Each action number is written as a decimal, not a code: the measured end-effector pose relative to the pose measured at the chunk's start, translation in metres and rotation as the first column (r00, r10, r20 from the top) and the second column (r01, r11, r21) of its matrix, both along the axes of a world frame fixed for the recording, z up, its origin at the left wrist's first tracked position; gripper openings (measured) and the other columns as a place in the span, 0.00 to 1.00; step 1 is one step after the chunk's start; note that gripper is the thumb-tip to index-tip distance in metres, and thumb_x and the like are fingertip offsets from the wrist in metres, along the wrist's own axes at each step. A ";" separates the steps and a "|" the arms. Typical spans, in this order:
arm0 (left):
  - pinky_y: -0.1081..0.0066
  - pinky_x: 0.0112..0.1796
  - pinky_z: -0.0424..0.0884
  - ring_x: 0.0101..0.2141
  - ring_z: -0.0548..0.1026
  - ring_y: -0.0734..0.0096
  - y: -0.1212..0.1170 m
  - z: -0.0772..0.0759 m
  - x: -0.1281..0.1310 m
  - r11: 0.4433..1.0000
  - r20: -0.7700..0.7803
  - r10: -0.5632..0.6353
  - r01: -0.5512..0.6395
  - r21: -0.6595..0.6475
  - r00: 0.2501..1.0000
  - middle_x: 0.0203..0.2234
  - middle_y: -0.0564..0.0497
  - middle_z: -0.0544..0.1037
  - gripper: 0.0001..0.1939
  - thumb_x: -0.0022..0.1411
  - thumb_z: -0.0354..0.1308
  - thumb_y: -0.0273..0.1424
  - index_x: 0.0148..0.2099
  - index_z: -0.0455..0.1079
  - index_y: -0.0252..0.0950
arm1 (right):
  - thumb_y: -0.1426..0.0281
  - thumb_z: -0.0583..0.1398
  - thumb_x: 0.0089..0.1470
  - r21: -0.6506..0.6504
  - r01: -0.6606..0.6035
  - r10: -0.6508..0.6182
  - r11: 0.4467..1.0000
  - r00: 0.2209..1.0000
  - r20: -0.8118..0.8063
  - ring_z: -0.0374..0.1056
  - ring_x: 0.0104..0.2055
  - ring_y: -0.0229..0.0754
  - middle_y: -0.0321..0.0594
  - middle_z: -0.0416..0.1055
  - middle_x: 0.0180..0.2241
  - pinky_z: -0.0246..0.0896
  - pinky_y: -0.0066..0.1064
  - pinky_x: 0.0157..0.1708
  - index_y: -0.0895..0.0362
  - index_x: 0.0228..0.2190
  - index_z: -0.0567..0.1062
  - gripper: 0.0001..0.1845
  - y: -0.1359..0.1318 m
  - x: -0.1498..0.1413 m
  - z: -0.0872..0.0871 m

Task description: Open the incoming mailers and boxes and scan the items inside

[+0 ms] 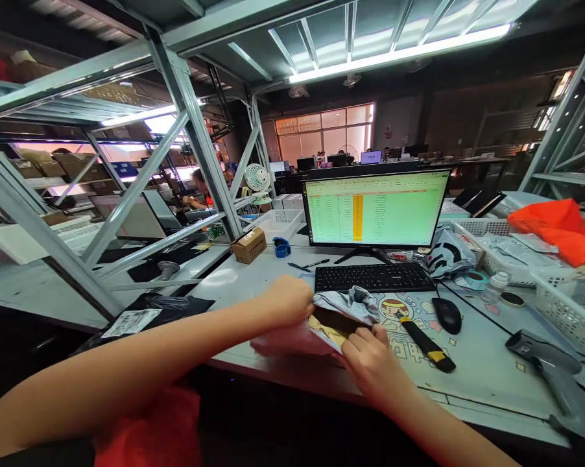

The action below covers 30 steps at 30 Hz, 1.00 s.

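Observation:
A grey plastic mailing bag (338,301) lies at the desk's front edge, its mouth pulled wide. Inside the opening shows a yellowish-brown item with print (327,329), mostly hidden by the bag. My left hand (292,299) is a closed fist gripping the bag's left upper edge. At the near right edge, my right hand (368,357) is closed on the bag with curled fingers. Part of the bag's lower side is blurred. Just right of the bag, a black and yellow utility knife (426,344) rests on the printed desk mat (487,350).
Behind the bag stand a keyboard (373,277) and monitor (377,211). A mouse (447,316) and barcode scanner (550,370) lie to the right, beside white baskets (565,295). At left are a small carton (248,245), a black labelled parcel (146,318) and a metal rack post (190,123).

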<state>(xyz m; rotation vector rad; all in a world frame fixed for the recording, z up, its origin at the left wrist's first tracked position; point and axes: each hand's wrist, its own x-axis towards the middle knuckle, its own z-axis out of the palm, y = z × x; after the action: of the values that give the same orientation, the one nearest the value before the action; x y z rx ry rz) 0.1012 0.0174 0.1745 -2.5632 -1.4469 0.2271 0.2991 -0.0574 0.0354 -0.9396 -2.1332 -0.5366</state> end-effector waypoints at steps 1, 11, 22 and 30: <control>0.62 0.37 0.69 0.36 0.80 0.51 0.008 0.003 -0.008 1.000 -0.009 0.012 -0.012 0.024 1.000 0.33 0.36 0.83 0.13 0.61 0.55 0.32 0.34 0.80 0.33 | 0.70 0.55 0.67 0.001 -0.042 0.042 0.999 0.998 0.045 0.59 0.33 0.45 0.36 0.67 0.25 0.46 0.42 0.41 0.54 0.27 0.67 0.15 -0.006 0.004 0.000; 0.66 0.32 0.64 0.33 0.76 0.59 0.038 0.002 -0.066 0.992 0.101 0.124 -0.127 0.022 0.987 0.31 0.40 0.82 0.14 0.61 0.50 0.30 0.31 0.77 0.34 | 0.71 0.50 0.68 -0.266 -0.185 0.205 0.946 0.978 0.048 0.62 0.33 0.42 0.34 0.68 0.27 0.50 0.40 0.43 0.54 0.30 0.68 0.14 -0.033 0.072 0.021; 0.69 0.28 0.60 0.27 0.73 0.65 0.001 -0.009 -0.022 0.990 0.304 0.028 0.016 -0.140 0.952 0.27 0.46 0.81 0.15 0.63 0.49 0.34 0.29 0.74 0.36 | 0.81 0.64 0.48 -0.221 0.186 -0.110 0.957 0.942 0.316 0.71 0.40 0.51 0.47 0.77 0.34 0.56 0.39 0.39 0.59 0.35 0.77 0.11 0.049 0.027 0.035; 0.64 0.43 0.68 0.43 0.76 0.58 -0.018 -0.018 -0.039 0.970 0.553 0.095 0.047 -0.237 0.828 0.42 0.45 0.79 0.13 0.64 0.49 0.37 0.45 0.69 0.37 | 0.82 0.55 0.48 -0.116 0.034 -0.015 0.993 0.986 0.166 0.66 0.27 0.39 0.36 0.72 0.23 0.51 0.35 0.36 0.56 0.24 0.70 0.10 0.042 0.032 0.043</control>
<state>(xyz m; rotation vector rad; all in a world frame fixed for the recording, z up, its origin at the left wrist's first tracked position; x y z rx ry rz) 0.0618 -0.0001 0.1567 -2.9703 -1.7252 -0.4221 0.3315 -0.0154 0.0789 -1.0188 -2.3260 -0.5209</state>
